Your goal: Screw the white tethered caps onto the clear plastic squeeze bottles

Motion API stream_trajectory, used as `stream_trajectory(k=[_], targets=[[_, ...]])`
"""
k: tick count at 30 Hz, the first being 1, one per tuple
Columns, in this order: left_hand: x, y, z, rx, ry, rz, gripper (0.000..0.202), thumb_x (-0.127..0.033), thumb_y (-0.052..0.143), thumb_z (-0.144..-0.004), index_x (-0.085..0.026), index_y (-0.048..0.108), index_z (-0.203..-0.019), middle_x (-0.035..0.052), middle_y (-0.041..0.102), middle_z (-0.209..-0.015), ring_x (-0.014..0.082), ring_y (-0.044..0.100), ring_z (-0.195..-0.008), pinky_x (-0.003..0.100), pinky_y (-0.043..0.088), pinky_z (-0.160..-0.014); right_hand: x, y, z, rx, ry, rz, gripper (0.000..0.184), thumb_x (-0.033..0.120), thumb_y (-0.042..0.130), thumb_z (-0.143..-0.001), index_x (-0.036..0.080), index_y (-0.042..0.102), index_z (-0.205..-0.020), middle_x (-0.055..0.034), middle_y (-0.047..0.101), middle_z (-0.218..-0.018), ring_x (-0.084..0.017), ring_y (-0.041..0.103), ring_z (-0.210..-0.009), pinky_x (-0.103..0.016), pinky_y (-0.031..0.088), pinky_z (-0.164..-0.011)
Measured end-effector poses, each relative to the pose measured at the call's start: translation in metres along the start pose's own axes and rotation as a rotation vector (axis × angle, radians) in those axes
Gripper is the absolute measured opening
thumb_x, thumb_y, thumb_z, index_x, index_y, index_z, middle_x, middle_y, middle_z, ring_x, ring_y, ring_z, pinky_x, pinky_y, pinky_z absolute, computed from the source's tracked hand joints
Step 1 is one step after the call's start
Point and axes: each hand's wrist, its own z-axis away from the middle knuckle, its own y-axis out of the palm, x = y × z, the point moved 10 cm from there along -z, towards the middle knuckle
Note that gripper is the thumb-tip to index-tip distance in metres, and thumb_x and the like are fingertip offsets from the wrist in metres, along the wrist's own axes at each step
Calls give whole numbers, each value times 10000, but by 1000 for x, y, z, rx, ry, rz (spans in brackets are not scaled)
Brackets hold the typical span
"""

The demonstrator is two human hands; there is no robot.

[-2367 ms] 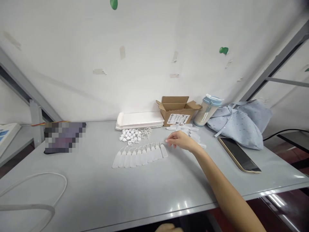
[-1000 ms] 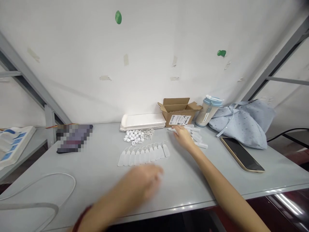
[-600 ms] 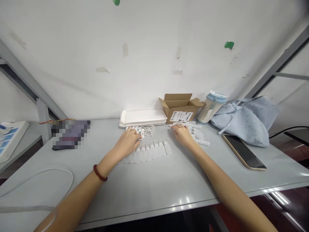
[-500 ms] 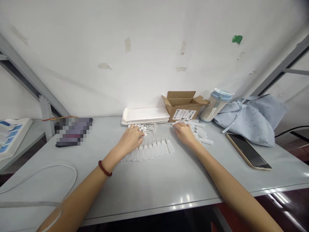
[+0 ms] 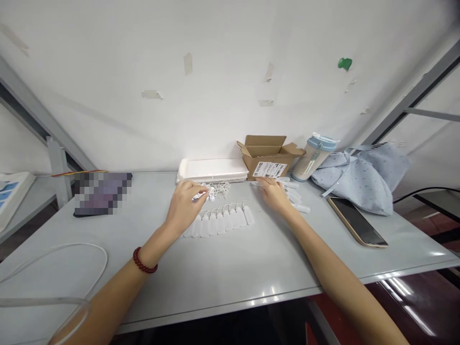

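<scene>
My left hand (image 5: pixel 185 203), a dark red beaded bracelet on its wrist, is raised over a pile of small white pieces with thin cords (image 5: pixel 220 189). Its thumb and forefinger are pinched together; what they hold is too small to make out. In front of the pile, several translucent flat plastic bottles (image 5: pixel 223 221) lie side by side in a slanted row, a white cord loop at each top. My right hand (image 5: pixel 275 195) rests on loose translucent bottles (image 5: pixel 294 196), touching one at its fingertips. Its thumb and fingers look apart.
Behind the hands are a stack of white flat sheets (image 5: pixel 212 170), an open cardboard box (image 5: pixel 271 165) and a blue-lidded tumbler (image 5: pixel 311 160). To the right lie a light blue cloth bag (image 5: pixel 355 179) and a phone (image 5: pixel 357 223). A pixelated dark item (image 5: pixel 104 194) and a white cable (image 5: pixel 104 258) are left.
My left hand has lifted slightly from the white pieces and moved left, fingertips now pinched. My right hand stays at the loose bottles. The whole view has shifted a little.
</scene>
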Motion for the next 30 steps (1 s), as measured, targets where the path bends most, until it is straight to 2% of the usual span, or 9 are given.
stream_trajectory(k=[5, 8, 13, 15, 18, 23, 27, 30], targets=[[-19, -1, 5, 3, 60, 41, 159, -209, 528, -840, -209, 688, -847, 32, 601, -786, 193, 511, -853, 319, 449, -746, 3, 6, 2, 54, 7, 54, 408, 44, 457, -826, 164, 542, -1207, -143, 564, -1247, -279, 488, -1158, -400, 378, -885], [-24, 3, 7, 35, 70, 62, 158, -196, 529, -838, -213, 686, -851, 33, 591, -799, 193, 510, -855, 313, 454, -727, 5, 7, 1, 69, 18, 43, 393, 49, 472, -818, 152, 552, -1189, -149, 583, -1200, -281, 510, -1117, -384, 380, -871], [-32, 3, 10, 19, 127, 46, 163, -186, 521, -847, -211, 682, -850, 38, 584, -807, 196, 502, -838, 338, 457, -744, 8, 8, 1, 95, 19, -2, 357, 33, 446, -815, 148, 589, -1120, -142, 654, -1081, -286, 543, -1066, -380, 372, -855], [-34, 3, 10, 26, 120, 61, 161, -185, 526, -843, -212, 685, -852, 42, 594, -827, 199, 507, -854, 339, 458, -747, 9, 6, 2, 82, 20, -17, 352, 57, 457, -818, 142, 573, -1139, -143, 650, -1098, -284, 549, -1065, -387, 379, -860], [-31, 6, 10, 75, 21, 156, 137, -185, 560, -821, -222, 689, -844, 32, 624, -849, 197, 539, -880, 328, 467, -750, 19, -3, 6, 9, 6, -187, 355, 102, 482, -815, 129, 546, -1164, -137, 643, -1116, -254, 573, -1039, -368, 412, -866], [-28, 14, 13, 121, -103, 275, 109, -190, 587, -796, -224, 687, -821, 20, 658, -860, 190, 591, -875, 313, 490, -733, 54, -29, 20, -103, -55, -611, 299, 177, 537, -797, 154, 587, -1091, -103, 662, -1063, -217, 607, -963, -354, 444, -878], [-27, 16, 14, 115, -132, 279, 106, -211, 584, -795, -217, 687, -814, 20, 672, -850, 185, 612, -836, 300, 499, -699, 81, -39, 32, -2, -39, -889, 235, 255, 571, -809, 186, 616, -1029, -69, 667, -1046, -186, 615, -927, -320, 468, -841], [-28, 14, 14, 79, -128, 275, 102, -218, 584, -794, -214, 686, -803, 12, 676, -812, 177, 617, -802, 312, 499, -732, 97, -47, 38, 50, -80, -993, 214, 251, 596, -804, 197, 632, -1008, -56, 671, -1036, -179, 608, -940, -308, 466, -839]])
